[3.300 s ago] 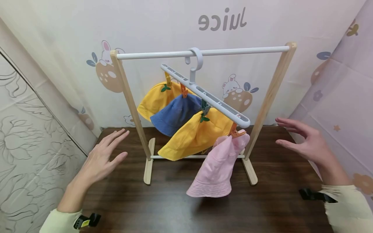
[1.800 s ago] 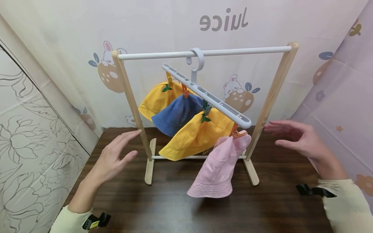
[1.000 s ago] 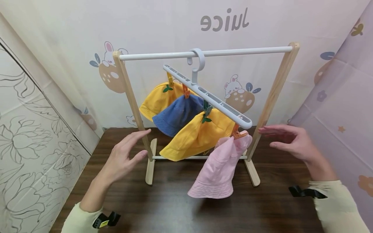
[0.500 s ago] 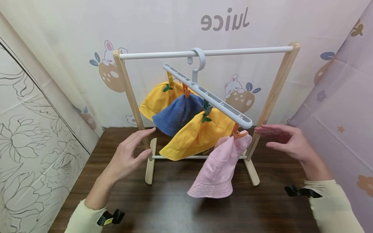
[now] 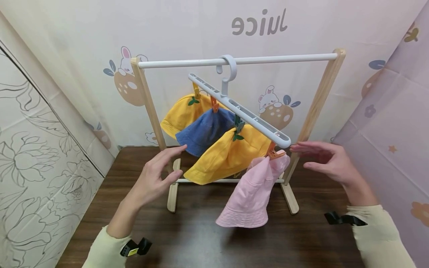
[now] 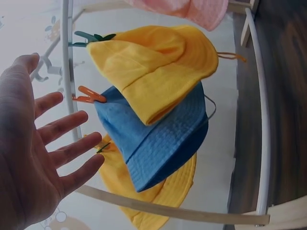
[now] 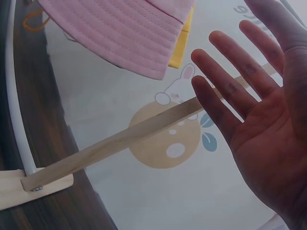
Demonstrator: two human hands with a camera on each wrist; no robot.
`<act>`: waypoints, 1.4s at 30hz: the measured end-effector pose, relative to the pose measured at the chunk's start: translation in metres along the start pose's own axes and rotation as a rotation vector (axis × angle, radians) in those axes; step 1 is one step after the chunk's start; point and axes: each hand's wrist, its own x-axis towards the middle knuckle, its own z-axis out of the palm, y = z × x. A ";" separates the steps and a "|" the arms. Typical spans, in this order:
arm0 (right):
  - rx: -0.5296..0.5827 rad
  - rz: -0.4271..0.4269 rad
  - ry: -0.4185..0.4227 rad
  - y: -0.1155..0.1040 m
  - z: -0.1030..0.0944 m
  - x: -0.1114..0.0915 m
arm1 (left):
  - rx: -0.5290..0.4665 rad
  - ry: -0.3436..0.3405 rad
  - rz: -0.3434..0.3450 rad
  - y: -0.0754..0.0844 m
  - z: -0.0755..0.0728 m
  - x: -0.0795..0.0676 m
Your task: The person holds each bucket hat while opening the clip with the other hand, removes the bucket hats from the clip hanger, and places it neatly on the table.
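Observation:
Four-in-a-row is not counted here; several bucket hats hang by clips from a grey clip hanger hooked on the rack's white top bar. Nearest is a pink hat, held by an orange clip. Behind it come a yellow hat on a dark green clip, a blue hat and another yellow hat. My left hand, empty with fingers spread in the left wrist view, is left of the hats, close to the blue brim. My right hand, empty too, is right of the pink hat beside the rack's right post.
The wooden rack stands on a dark brown table, its feet pointing forward. A printed curtain hangs close behind, with more printed cloth at both sides.
Both hands have moved inward toward the hats, the left hand rightward and the right hand leftward. The hats, hanger and rack have stayed in place.

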 end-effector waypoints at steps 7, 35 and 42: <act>0.021 -0.017 -0.009 0.000 0.002 0.003 | -0.039 -0.020 -0.015 0.005 0.003 0.004; 0.072 -0.073 -0.047 0.008 0.013 0.012 | -0.159 -0.002 0.052 0.021 0.014 0.015; 0.054 -0.046 -0.041 0.005 0.014 0.012 | -0.179 -0.019 0.045 0.026 0.018 0.017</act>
